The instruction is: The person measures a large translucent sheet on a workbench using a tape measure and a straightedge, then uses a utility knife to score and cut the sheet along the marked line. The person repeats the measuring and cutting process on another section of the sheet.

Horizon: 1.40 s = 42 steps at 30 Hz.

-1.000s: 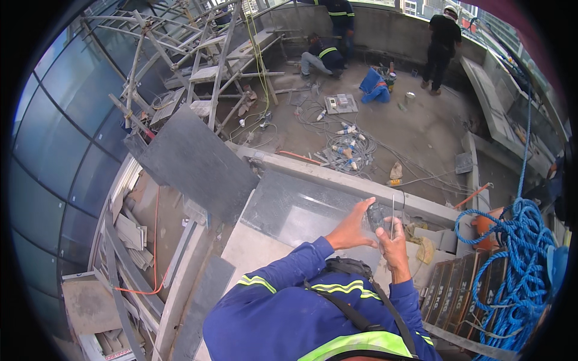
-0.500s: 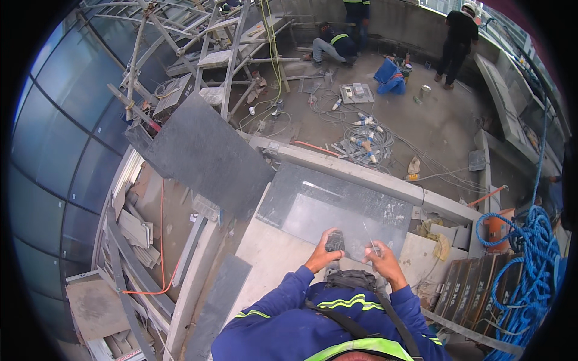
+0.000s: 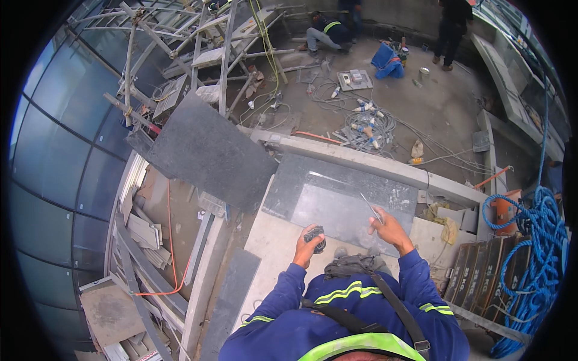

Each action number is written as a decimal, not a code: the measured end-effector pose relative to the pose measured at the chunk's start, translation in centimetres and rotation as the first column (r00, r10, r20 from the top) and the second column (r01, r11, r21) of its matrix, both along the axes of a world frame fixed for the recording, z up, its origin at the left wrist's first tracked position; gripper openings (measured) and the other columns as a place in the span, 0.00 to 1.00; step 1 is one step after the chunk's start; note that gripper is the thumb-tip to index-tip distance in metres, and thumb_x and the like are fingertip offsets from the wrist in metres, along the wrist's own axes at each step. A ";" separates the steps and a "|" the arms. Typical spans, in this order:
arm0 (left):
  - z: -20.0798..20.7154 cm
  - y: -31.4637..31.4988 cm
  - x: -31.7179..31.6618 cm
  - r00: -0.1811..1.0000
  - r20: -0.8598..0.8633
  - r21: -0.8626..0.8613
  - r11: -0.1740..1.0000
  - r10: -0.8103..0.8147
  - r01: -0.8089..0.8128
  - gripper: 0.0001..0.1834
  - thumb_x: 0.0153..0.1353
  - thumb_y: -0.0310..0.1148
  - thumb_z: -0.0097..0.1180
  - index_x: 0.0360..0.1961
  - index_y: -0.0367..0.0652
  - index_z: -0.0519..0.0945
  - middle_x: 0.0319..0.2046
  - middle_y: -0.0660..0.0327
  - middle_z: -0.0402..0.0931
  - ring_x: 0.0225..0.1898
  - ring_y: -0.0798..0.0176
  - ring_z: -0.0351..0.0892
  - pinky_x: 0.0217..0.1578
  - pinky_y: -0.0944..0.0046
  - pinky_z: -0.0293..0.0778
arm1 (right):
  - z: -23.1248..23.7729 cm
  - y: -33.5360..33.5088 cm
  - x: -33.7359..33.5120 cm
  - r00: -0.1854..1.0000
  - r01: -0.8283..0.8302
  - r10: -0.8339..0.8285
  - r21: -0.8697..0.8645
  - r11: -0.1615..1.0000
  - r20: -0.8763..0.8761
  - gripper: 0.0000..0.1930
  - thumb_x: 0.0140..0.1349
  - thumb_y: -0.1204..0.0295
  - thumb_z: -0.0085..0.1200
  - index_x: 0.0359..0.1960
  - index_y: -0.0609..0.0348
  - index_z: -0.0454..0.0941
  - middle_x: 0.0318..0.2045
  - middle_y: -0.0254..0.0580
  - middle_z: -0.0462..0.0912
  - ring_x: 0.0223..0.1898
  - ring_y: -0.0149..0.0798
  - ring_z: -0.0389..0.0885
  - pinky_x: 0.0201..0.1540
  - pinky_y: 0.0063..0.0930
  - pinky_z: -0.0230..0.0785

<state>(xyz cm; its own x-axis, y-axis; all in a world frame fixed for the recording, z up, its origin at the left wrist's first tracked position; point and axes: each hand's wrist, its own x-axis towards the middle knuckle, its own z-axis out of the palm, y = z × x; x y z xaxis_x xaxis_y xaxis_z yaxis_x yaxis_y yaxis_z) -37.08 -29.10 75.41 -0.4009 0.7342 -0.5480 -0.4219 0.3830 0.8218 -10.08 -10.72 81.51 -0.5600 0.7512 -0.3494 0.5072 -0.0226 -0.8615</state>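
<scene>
Slab [image 3: 343, 207] of dark grey, dusted white toward its right end, lies flat before a blue-clad person [image 3: 379, 304] with something in each hand. The left hand [image 3: 304, 246] curls its fingers around a dark, blocky object [image 3: 314, 238], its exact kind too small to tell, held near the slab's closest edge; the wrapped grip suits a bulky thing and likely keeps it steady. The right hand [image 3: 390, 230] pinches a slim, metallic, pointed tool [image 3: 371, 207] between thumb and fingers, its tip angled leftward and away from the body, a light hold that probably leaves the point easy to steer. How the remaining fingers sit cannot be told, nor whether the tip touches anything. Pale, broad support [image 3: 271, 240] lies beneath the slab, presumably to keep it level. Beyond the far edge runs a raised concrete ledge [image 3: 361, 165], while a large dark panel [image 3: 211, 150] crowds the left corner. At right, a row of dark blocks [image 3: 475, 271], an orange bucket [image 3: 504, 207] and tangled blue rope [image 3: 545, 228] limit sideways room for that elbow. Space to move opens chiefly between the hands, held well apart, and above the slab.
</scene>
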 end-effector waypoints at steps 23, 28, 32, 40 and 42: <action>17.3 -25.4 -20.6 -0.123 0.072 0.565 -0.142 0.990 -0.813 0.18 0.64 0.38 0.67 0.54 0.53 0.79 0.45 0.60 0.81 0.41 0.53 0.82 0.36 0.54 0.81 | 4.5 23.5 41.7 0.464 0.796 -0.639 -0.027 0.605 -0.614 0.36 0.82 0.48 0.45 0.80 0.62 0.62 0.78 0.53 0.66 0.79 0.49 0.64 0.78 0.41 0.58; 9.9 -18.0 -15.5 0.602 -0.072 0.068 0.606 0.795 -0.793 0.21 0.63 0.43 0.66 0.57 0.61 0.79 0.39 0.63 0.83 0.37 0.54 0.86 0.33 0.52 0.78 | -2.7 21.6 35.1 0.647 0.619 -0.634 -0.195 0.761 -0.424 0.36 0.81 0.47 0.46 0.79 0.61 0.63 0.73 0.54 0.74 0.70 0.48 0.77 0.71 0.42 0.68; 16.6 0.5 -7.5 0.864 -0.494 -0.089 0.983 0.097 -0.161 0.52 0.56 0.31 0.64 0.83 0.48 0.59 0.46 0.58 0.85 0.35 0.61 0.87 0.33 0.51 0.84 | -6.4 20.1 29.4 0.853 0.382 -0.444 -0.251 0.890 -0.275 0.33 0.81 0.48 0.48 0.77 0.57 0.68 0.65 0.51 0.82 0.58 0.44 0.85 0.60 0.39 0.76; 44.9 22.6 -3.0 -0.174 -0.975 -0.150 0.988 -0.142 0.033 0.57 0.49 0.43 0.66 0.82 0.42 0.59 0.59 0.36 0.82 0.57 0.35 0.85 0.61 0.52 0.76 | -4.2 17.3 27.0 0.850 0.340 -0.386 -0.187 0.922 -0.359 0.34 0.81 0.47 0.48 0.77 0.61 0.68 0.64 0.54 0.83 0.56 0.44 0.85 0.59 0.39 0.77; 49.5 26.2 -6.5 -0.130 -0.973 -0.179 0.977 -0.193 -0.114 0.57 0.49 0.45 0.67 0.81 0.39 0.60 0.59 0.37 0.82 0.55 0.38 0.86 0.58 0.53 0.80 | -4.8 15.7 28.6 0.812 0.388 -0.445 -0.219 0.895 -0.377 0.35 0.81 0.47 0.47 0.77 0.62 0.67 0.64 0.55 0.82 0.56 0.44 0.85 0.59 0.39 0.77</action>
